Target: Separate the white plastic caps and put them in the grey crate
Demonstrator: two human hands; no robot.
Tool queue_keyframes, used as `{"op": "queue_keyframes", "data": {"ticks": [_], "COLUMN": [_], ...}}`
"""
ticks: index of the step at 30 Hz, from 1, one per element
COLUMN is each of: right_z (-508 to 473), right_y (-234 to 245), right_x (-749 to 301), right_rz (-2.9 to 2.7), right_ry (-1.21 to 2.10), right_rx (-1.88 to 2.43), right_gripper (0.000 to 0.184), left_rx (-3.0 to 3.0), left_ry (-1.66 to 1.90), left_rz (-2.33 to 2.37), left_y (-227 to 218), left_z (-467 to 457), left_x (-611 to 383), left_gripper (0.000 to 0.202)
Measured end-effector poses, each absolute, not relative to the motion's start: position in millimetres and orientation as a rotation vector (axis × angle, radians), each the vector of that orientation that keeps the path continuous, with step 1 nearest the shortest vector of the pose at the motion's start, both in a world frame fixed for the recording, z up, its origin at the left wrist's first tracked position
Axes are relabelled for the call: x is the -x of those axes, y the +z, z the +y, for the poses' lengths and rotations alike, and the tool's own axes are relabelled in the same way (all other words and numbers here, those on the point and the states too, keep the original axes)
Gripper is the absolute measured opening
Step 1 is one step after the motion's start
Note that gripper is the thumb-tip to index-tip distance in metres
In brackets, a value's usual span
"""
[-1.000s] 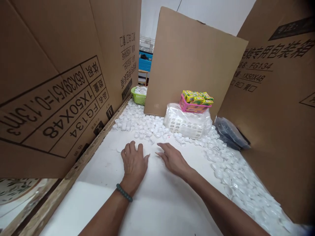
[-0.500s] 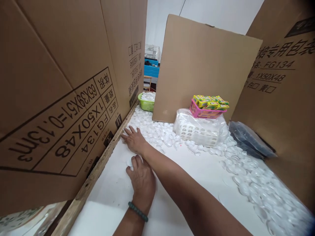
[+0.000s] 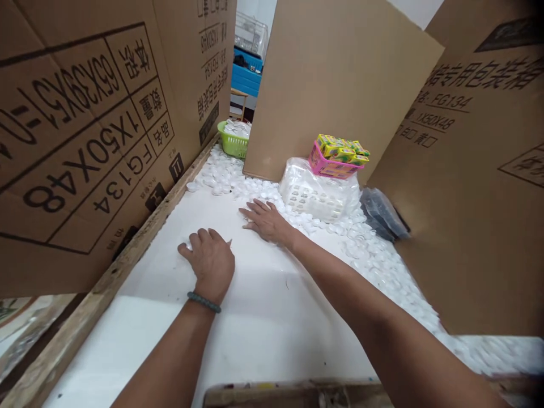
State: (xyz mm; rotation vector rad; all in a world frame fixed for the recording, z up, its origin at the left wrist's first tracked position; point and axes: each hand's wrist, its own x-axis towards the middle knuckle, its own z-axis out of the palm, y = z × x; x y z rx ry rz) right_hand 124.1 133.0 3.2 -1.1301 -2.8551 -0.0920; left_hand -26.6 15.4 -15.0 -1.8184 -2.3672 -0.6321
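Observation:
My left hand point(image 3: 209, 261), with a green bead bracelet at the wrist, lies knuckles-up on the white table point(image 3: 263, 317), its fingers curled over small white caps that are mostly hidden. My right hand point(image 3: 264, 219) lies flat with fingers spread at the near edge of the heap of white plastic caps point(image 3: 225, 178). The caps run along the back of the table and down its right side point(image 3: 382, 266).
Tall cardboard boxes stand at the left point(image 3: 85, 124), back point(image 3: 335, 79) and right point(image 3: 480, 170). A green basket point(image 3: 232, 143) of caps sits at the back left. A clear bag of parts point(image 3: 318, 192) carries a pink basket point(image 3: 334, 167) of yellow packs. A dark bag point(image 3: 380, 212) lies beside it. A wooden rail point(image 3: 127, 255) edges the left side.
My right hand has drawn back from the far left by the rail toward the middle, still flat. My left hand has stayed curled on the table. The camera view has tilted down.

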Motion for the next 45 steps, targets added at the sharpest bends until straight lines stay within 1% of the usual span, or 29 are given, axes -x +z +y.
{"op": "queue_keyframes", "data": {"ticks": [3, 7, 9, 11, 14, 17, 20, 22, 25, 28, 30, 37, 42, 45], "right_z": [107.0, 62.4, 45.0, 35.7, 34.7, 37.7, 36.9, 33.9, 25.8, 16.0, 11.4, 11.7, 17.9, 22.1], "right_y": [18.2, 21.0, 14.4, 7.7, 3.8, 4.3, 3.4, 2.8, 2.2, -1.7, -6.2, -9.6, -10.5, -13.9], "right_x": [-162.2, -200.3, -206.6, -203.4, -189.7, -181.9, -187.6, -195.7, -206.2, -209.7, -209.3, -208.3, -198.9, -191.2], "right_rz": [-2.647, -2.273, -2.212, -2.250, -2.474, -2.639, -2.632, -2.604, -2.428, -2.207, -2.172, -2.120, -2.135, -2.292], "right_ry": [-0.035, 0.080, 0.150, 0.153, 0.047, -0.056, -0.047, 0.030, 0.171, 0.217, 0.240, 0.258, 0.191, 0.182], "right_rx": [1.301, 1.433, 1.434, 1.404, 1.339, 1.317, 1.394, 1.444, 1.480, 1.481, 1.469, 1.478, 1.379, 1.261], "right_gripper": [0.050, 0.031, 0.028, 0.027, 0.029, 0.022, 0.023, 0.025, 0.028, 0.038, 0.036, 0.013, 0.019, 0.021], "left_rx": [1.795, 1.805, 1.870, 2.071, 2.558, 2.825, 2.853, 2.848, 2.806, 2.760, 2.767, 2.768, 2.732, 2.728], "left_ry": [-0.670, -0.755, -0.773, -0.793, -0.808, -0.740, -0.684, -0.716, -0.878, -1.032, -1.063, -1.056, -1.066, -1.089], "left_rz": [-2.375, -2.315, -2.235, -2.111, -1.782, -1.575, -1.616, -1.670, -1.771, -1.830, -1.841, -1.888, -1.916, -1.928], "left_y": [-18.5, -13.2, -7.3, -3.0, -4.7, -13.0, -18.2, -19.0, -20.1, -23.4, -25.2, -24.1, -28.2, -31.0], "left_z": [15.3, 11.7, 8.2, 4.5, 0.8, 0.9, 3.1, 3.9, 3.6, 3.2, 3.7, 6.1, 8.1, 9.0], "left_x": [31.2, 26.8, 16.3, 1.0, -22.4, -34.2, -33.2, -29.7, -25.6, -24.8, -25.3, -26.4, -26.2, -26.5], "left_gripper": [0.028, 0.029, 0.031, 0.030, 0.025, 0.022, 0.020, 0.020, 0.017, 0.027, 0.031, 0.038, 0.041, 0.043]}}
